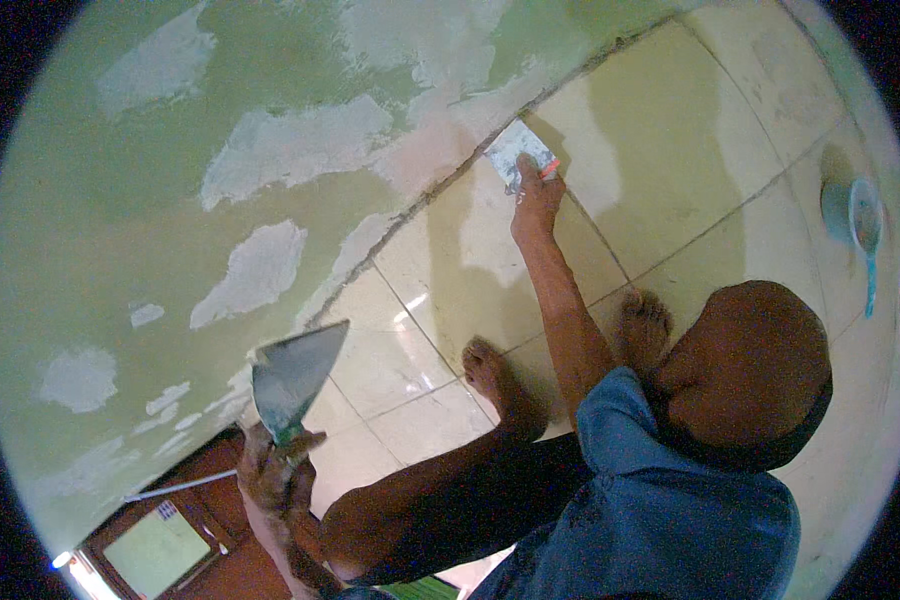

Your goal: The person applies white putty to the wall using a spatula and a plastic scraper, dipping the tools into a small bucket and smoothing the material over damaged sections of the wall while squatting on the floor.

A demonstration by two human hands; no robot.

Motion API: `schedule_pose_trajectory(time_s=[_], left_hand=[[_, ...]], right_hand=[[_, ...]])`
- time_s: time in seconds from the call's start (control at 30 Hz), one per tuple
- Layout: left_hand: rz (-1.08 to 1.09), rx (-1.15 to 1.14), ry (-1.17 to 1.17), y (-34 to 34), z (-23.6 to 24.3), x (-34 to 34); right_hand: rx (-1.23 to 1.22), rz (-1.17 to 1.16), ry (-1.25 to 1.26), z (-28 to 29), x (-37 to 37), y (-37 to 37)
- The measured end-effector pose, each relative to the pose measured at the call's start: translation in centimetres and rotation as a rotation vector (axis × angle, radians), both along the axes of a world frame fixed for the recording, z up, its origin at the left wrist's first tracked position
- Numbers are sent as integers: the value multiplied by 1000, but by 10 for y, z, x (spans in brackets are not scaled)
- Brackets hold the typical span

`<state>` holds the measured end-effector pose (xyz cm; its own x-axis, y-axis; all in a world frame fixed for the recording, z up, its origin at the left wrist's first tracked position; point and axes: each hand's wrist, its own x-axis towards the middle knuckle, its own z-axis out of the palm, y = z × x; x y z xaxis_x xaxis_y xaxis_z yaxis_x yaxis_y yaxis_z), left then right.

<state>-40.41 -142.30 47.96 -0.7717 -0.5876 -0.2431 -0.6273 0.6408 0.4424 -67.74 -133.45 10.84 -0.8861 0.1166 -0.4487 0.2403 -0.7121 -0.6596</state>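
Note:
My left hand (275, 468) is closed round the green handle of a wide putty knife (295, 376). Its grey triangular blade points up, in front of the base of the wall. My right hand (538, 195) reaches out to the foot of the wall, thumb on top of a flat, square putty scraper (513, 150). This scraper is white with grey smears and has an orange-red strip beside my fingers. Its far corner is close to the joint between wall and floor; whether it touches cannot be told. Pale filler patches (295, 140) cover parts of the green wall (170, 240).
Pale floor tiles (660, 110) run along the wall. A light-blue dipper (865, 225) with a long handle is on the floor at the right. My bare feet (490, 375) and bent knees are between my arms. Brown furniture (232, 510) with a pale panel stands at the lower left.

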Motion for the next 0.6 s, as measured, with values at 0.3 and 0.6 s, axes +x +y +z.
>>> schedule_pose_trajectory(time_s=[0.3,0.6], left_hand=[[-456,-233,-67,0,-15,-26],[-452,-135,-41,-41,-50,-3]], right_hand=[[390,166,-48,-19,-7,-28],[1059,147,139,2,-14,-93]])
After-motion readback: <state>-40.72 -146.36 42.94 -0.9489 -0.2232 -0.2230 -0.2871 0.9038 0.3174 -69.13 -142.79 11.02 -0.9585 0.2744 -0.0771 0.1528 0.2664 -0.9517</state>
